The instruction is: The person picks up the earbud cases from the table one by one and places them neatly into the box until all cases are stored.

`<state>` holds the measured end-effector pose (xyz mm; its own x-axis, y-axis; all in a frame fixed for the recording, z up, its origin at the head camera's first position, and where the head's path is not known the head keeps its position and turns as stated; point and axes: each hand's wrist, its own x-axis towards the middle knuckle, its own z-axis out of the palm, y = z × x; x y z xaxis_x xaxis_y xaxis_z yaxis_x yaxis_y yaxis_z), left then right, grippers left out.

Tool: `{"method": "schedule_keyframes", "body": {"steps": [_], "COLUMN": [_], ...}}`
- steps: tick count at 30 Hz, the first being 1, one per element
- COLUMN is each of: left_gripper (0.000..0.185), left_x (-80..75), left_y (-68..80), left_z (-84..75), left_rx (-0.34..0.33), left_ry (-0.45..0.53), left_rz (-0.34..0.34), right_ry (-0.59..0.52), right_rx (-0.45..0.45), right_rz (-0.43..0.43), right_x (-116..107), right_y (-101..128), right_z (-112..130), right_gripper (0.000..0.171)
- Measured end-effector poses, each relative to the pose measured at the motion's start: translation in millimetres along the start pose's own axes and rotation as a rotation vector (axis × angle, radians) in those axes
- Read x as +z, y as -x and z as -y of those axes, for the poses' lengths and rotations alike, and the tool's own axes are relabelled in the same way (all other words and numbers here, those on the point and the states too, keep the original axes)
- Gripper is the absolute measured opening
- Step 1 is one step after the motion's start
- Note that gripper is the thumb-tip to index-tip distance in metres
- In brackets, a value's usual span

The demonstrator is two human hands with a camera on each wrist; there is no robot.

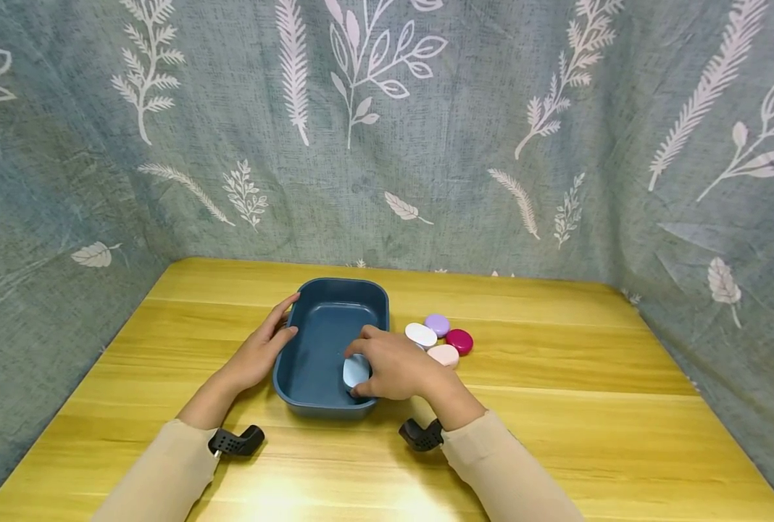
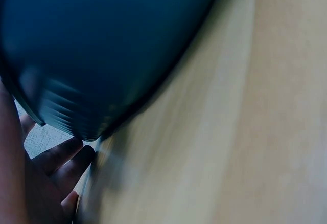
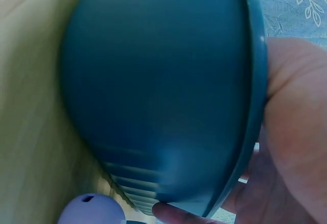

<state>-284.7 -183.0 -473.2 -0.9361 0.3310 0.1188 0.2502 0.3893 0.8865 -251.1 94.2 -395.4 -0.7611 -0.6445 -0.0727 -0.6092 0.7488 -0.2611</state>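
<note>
A deep blue rectangular tub (image 1: 331, 404) with rounded corners stands on the table. My left hand (image 1: 254, 353) rests against its left side, fingers extended and thumb at the rim. In the left wrist view, the fingertips (image 2: 88, 153) lie close to the tub's ribbed outer wall. My right hand (image 1: 396, 364) reaches over the right rim and pinches a light blue, smooth, rounded piece (image 1: 356, 371) between thumb and fingers. That piece is inside the tub's near right part, its right side hidden by the hand. The right wrist view shows mostly the tub's outer wall (image 3: 158, 81).
Right of the tub sit a white oval piece (image 1: 421, 334), a lavender round one (image 1: 437, 325), a magenta one (image 1: 459, 341) and a pale pink one (image 1: 443, 354), clustered together. A leaf-patterned curtain (image 1: 459, 210) borders the wooden table (image 1: 576, 406).
</note>
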Motion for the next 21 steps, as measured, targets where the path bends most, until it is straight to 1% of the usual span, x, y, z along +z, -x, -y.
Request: {"method": "schedule_keyframes", "body": {"steps": [7,21], "left_gripper": [0.058,0.059], "left_x": [-0.2,0.1], "left_y": [0.3,1.5], "left_z": [-0.5,-2.7], "left_rx": [0.002,-0.009], "left_ry": [0.004,0.001], "left_rz": [0.003,0.004], "right_ry": [0.004,0.024], "right_rx": [0.011,0.027], "right_rz": [0.007,0.010], "right_x": [1.4,1.7], "right_y": [-1.1,-1.7], "right_z": [0.4,1.9], "right_gripper": [0.053,0.049]}}
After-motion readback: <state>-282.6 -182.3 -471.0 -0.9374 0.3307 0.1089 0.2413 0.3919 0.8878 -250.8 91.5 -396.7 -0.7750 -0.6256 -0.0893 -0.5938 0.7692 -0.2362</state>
